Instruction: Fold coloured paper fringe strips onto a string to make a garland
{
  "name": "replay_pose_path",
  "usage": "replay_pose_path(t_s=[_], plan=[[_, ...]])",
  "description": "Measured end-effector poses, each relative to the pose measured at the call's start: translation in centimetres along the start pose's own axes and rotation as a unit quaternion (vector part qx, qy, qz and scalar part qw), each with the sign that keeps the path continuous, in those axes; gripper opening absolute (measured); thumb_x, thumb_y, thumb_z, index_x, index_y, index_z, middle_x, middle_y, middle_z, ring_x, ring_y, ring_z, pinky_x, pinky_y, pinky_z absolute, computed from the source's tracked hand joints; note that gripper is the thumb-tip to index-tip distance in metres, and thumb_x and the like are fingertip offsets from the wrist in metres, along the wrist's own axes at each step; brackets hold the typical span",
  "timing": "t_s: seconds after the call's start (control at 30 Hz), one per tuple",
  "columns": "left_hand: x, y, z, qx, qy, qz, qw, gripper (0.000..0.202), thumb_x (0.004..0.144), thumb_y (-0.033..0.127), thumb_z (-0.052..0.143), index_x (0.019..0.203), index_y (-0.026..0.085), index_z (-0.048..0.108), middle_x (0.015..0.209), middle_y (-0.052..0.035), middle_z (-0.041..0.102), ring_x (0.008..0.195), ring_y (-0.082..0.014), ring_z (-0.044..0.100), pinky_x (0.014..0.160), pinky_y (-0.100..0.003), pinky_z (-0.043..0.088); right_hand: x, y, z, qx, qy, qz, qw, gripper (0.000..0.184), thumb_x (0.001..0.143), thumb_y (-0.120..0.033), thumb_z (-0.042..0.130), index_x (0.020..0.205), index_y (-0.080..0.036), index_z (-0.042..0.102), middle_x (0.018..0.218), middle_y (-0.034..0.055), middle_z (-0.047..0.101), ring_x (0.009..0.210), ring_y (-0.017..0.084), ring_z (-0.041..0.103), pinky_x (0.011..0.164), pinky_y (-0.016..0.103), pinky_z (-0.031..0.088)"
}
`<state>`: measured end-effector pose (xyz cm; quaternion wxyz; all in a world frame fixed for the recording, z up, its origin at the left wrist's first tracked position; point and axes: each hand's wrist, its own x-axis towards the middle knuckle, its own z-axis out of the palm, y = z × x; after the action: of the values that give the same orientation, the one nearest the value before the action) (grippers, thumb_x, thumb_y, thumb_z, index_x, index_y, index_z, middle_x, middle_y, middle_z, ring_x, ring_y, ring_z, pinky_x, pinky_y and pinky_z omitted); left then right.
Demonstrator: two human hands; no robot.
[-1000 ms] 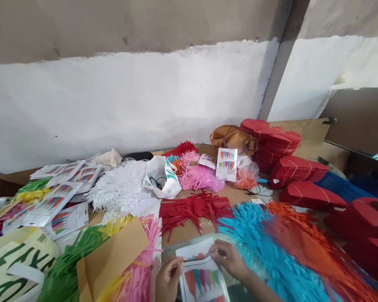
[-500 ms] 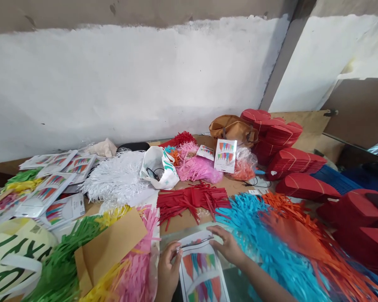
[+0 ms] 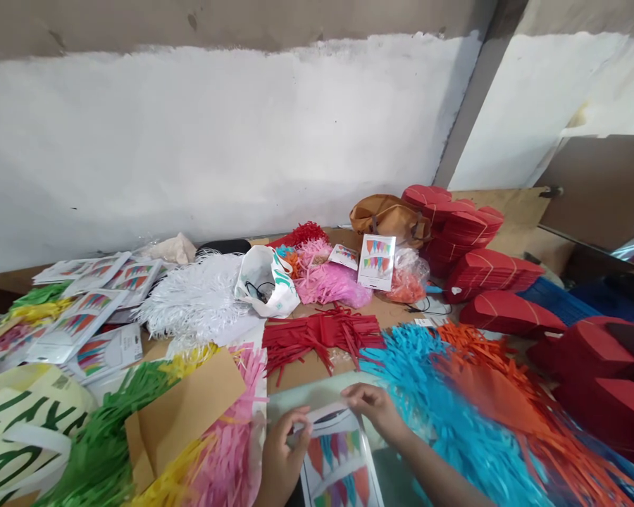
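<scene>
Low in the view, a printed card of coloured paper bunting lies in a clear plastic sleeve. My left hand pinches the sleeve's upper left edge. My right hand grips its top edge from the right, with the fingers curled over it. The folded top of the sleeve is partly hidden by my fingers. A turquoise paper fringe lies close to my right forearm, and a pink paper fringe lies just left of my left hand.
An orange fringe, a red fringe and a brown envelope lie around my hands. Farther back are a white fringe, printed packets and stacked red paper bundles, with a white wall behind.
My hands have drawn closer together at the sleeve's top edge. The thin shiny strip seen there earlier no longer shows. The view has tilted slightly downward.
</scene>
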<state>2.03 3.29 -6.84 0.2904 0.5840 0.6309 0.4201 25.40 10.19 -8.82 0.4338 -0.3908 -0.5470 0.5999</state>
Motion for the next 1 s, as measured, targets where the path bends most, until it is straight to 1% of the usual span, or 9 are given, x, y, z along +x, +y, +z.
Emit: replay_pose_path(t_s=[0.07, 0.17, 0.23, 0.43, 0.53, 0.67, 0.8, 0.87, 1.0], plan=[[0.1, 0.4, 0.0, -0.014, -0.020, -0.047, 0.999, 0.031, 0.081, 0.054, 0.060, 0.078, 0.024, 0.065, 0.106, -0.0090, 0.075, 0.098, -0.0263, 0.070, 0.084, -0.037, 0.057, 0.1, -0.5, 0.1, -0.018, 0.002, 0.014, 1.000, 0.034, 0.075, -0.052, 0.075, 0.076, -0.018, 0.069, 0.089, 0.0066, 0.072, 0.079, 0.021, 0.066, 0.071, 0.031, 0.051], [0.4, 1.0, -0.4, -0.034, -0.065, -0.084, 0.994, 0.039, 0.080, 0.056, 0.059, 0.098, 0.022, 0.065, 0.109, -0.0103, 0.074, 0.101, -0.0265, 0.069, 0.088, -0.039, 0.055, 0.3, -1.4, -0.1, -0.080, -0.045, 0.038, 0.995, 0.034, 0.077, -0.051, 0.072, 0.089, -0.019, 0.073, 0.082, 0.0050, 0.072, 0.072, 0.020, 0.066, 0.064, 0.029, 0.049], [0.4, 1.3, -0.8, -0.028, -0.083, -0.094, 0.992, 0.048, 0.080, 0.058, 0.057, 0.109, 0.021, 0.065, 0.110, -0.0109, 0.074, 0.105, -0.0271, 0.068, 0.093, -0.041, 0.053, 0.2, -1.9, -0.3, -0.136, -0.072, 0.034, 0.987, 0.033, 0.079, -0.050, 0.070, 0.090, -0.019, 0.076, 0.085, 0.0060, 0.074, 0.077, 0.022, 0.067, 0.067, 0.030, 0.050], [-0.4, 1.9, -1.2, 0.009, -0.074, -0.107, 0.991, 0.050, 0.079, 0.062, 0.052, 0.106, 0.023, 0.071, 0.111, -0.0091, 0.074, 0.107, -0.0295, 0.066, 0.094, -0.045, 0.051, -0.4, -3.1, -0.5, -0.170, -0.050, 0.007, 0.984, 0.041, 0.080, -0.057, 0.068, 0.089, -0.019, 0.078, 0.086, 0.0080, 0.075, 0.079, 0.023, 0.068, 0.070, 0.030, 0.051], [-0.6, 2.5, -1.2, 0.009, -0.082, -0.103, 0.991, 0.046, 0.080, 0.061, 0.052, 0.099, 0.024, 0.073, 0.104, -0.0076, 0.076, 0.101, -0.0284, 0.068, 0.089, -0.041, 0.053, -0.4, -5.1, -0.2, -0.219, -0.100, -0.034, 0.970, 0.041, 0.084, -0.058, 0.063, 0.088, -0.020, 0.079, 0.084, 0.0068, 0.075, 0.077, 0.020, 0.068, 0.068, 0.027, 0.048], [-0.8, 3.5, -1.0, -0.019, -0.091, -0.093, 0.991, 0.038, 0.080, 0.055, 0.056, 0.094, 0.023, 0.072, 0.099, -0.0073, 0.076, 0.098, -0.0276, 0.068, 0.088, -0.039, 0.052, 0.1, -8.1, 0.7, -0.368, -0.234, -0.107, 0.893, 0.031, 0.093, -0.049, 0.056, 0.093, -0.027, 0.078, 0.085, 0.0016, 0.076, 0.078, 0.016, 0.068, 0.067, 0.024, 0.041], [-1.6, 3.6, -0.9, -0.088, -0.067, -0.119, 0.987, 0.040, 0.078, 0.050, 0.062, 0.103, 0.020, 0.067, 0.105, -0.0097, 0.073, 0.101, -0.0280, 0.067, 0.091, -0.040, 0.052, 0.1, -8.8, 1.9, -0.508, -0.224, -0.145, 0.819, 0.023, 0.096, -0.039, 0.054, 0.102, -0.030, 0.074, 0.085, 0.0009, 0.076, 0.078, 0.016, 0.067, 0.067, 0.026, 0.034], [-2.0, 3.4, -0.6, -0.131, -0.068, -0.127, 0.981, 0.041, 0.079, 0.049, 0.062, 0.107, 0.019, 0.064, 0.108, -0.0104, 0.072, 0.104, -0.0278, 0.066, 0.093, -0.040, 0.052, -0.1, -8.7, 2.4, -0.555, -0.219, -0.154, 0.787, 0.023, 0.097, -0.035, 0.052, 0.098, -0.027, 0.073, 0.081, 0.0019, 0.074, 0.073, 0.016, 0.066, 0.066, 0.027, 0.031], [-2.9, 3.1, 0.5, -0.184, -0.038, -0.117, 0.975, 0.039, 0.080, 0.047, 0.061, 0.108, 0.020, 0.063, 0.110, -0.0111, 0.071, 0.109, -0.0272, 0.065, 0.097, -0.041, 0.051, -0.3, -9.4, 3.1, -0.570, -0.260, -0.192, 0.756, 0.014, 0.090, -0.028, 0.059, 0.082, -0.024, 0.070, 0.077, 0.0007, 0.072, 0.070, 0.015, 0.063, 0.064, 0.028, 0.028]])
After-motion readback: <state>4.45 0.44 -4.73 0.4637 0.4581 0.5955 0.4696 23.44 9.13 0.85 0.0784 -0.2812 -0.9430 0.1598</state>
